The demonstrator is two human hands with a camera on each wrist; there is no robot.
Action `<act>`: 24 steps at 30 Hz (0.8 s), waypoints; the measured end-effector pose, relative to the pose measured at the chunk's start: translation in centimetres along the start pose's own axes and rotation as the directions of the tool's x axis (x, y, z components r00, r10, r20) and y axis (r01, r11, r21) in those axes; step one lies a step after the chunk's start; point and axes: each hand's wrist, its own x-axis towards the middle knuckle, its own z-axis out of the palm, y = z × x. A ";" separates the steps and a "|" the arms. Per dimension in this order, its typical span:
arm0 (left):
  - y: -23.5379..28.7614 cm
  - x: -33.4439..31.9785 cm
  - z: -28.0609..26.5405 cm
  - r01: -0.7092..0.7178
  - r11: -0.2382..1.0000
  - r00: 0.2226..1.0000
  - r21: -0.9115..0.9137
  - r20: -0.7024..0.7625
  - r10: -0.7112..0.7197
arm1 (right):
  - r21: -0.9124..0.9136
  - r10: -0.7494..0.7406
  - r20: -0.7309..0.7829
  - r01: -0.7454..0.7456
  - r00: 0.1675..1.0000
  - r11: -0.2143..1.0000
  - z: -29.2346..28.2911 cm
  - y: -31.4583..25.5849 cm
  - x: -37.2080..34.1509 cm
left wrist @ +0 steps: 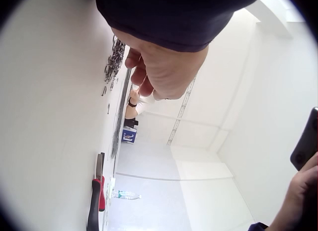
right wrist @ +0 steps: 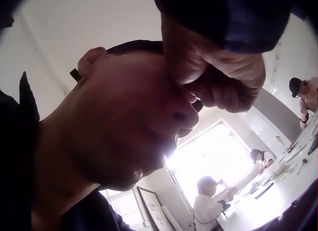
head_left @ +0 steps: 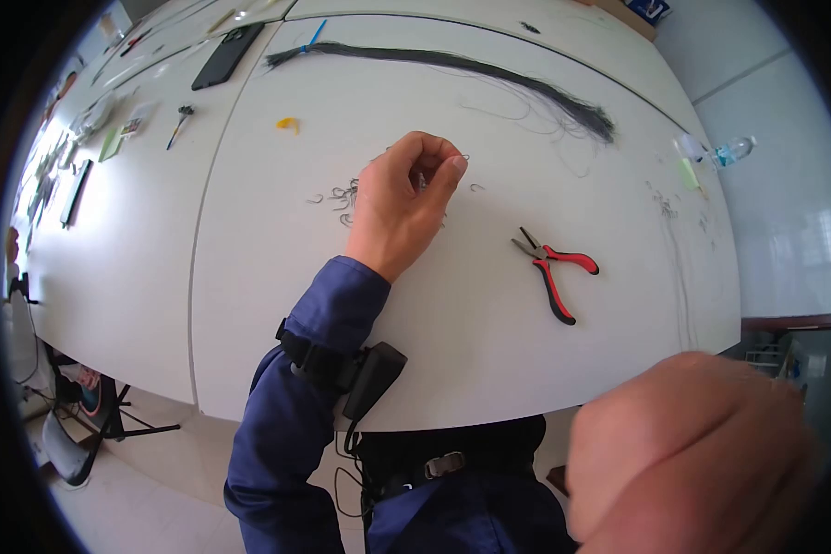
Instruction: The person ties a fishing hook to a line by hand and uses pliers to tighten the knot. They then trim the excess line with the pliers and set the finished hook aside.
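My left hand (head_left: pixel 402 198) is over a small pile of fish hooks (head_left: pixel 342 196), thumb and forefinger meeting at the tips. A tiny curved hook (head_left: pixel 466 157) shows at those fingertips. The left wrist view has the pile of hooks beside the curled fingers. One loose hook (head_left: pixel 477 187) lies to the right of the hand. Pliers (head_left: pixel 543 258) with red and black handles rest on the table, jaws spread. My right hand (head_left: pixel 692 452) is raised close to the head camera and blurred. In the right wrist view its fingers curl against the face near the eye, with no object visible in them.
A long bundle of black line (head_left: pixel 452 63) with loose strands stretches across the back. A yellow piece (head_left: pixel 288 124), a black phone (head_left: pixel 229 55) and a thin brush-like tool (head_left: pixel 181 125) lie leftward. At the right edge is a water bottle (head_left: pixel 734 150). Other people sit farther off.
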 end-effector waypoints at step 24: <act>0.1 0.0 -0.2 0.007 0.998 1.000 0.058 0.030 -0.009 | -0.137 -0.200 0.124 0.216 0.972 0.967 -3.2 -3.1 -2.8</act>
